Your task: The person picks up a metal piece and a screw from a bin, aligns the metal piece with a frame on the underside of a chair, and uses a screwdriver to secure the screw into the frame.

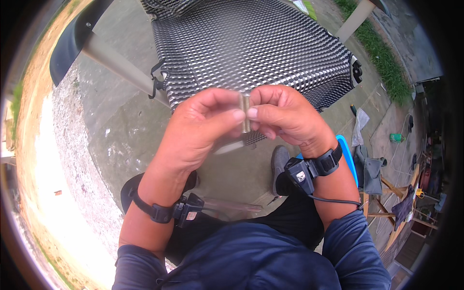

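Between my two hands stands a short, narrow, silvery-brown cylinder [246,113], roughly upright and a little blurred; its exact kind does not show. My left hand [200,121] pinches it from the left with thumb and fingers. From the right, the thumb and curled fingers of my right hand [282,113] press on it too. Just beyond the hands lies a black-and-white woven panel [251,53], which looks like the seat of a frame with pale legs. Nothing shows of what the fingers cover behind the cylinder.
A pale post [121,65] with a dark cap slants up at the left. Blue plastic [349,162] shows behind my right forearm. Farther right are a grey cloth [371,174], a green object [397,137] and a wooden frame [403,212]. My shoe [280,164] rests on the concrete floor.
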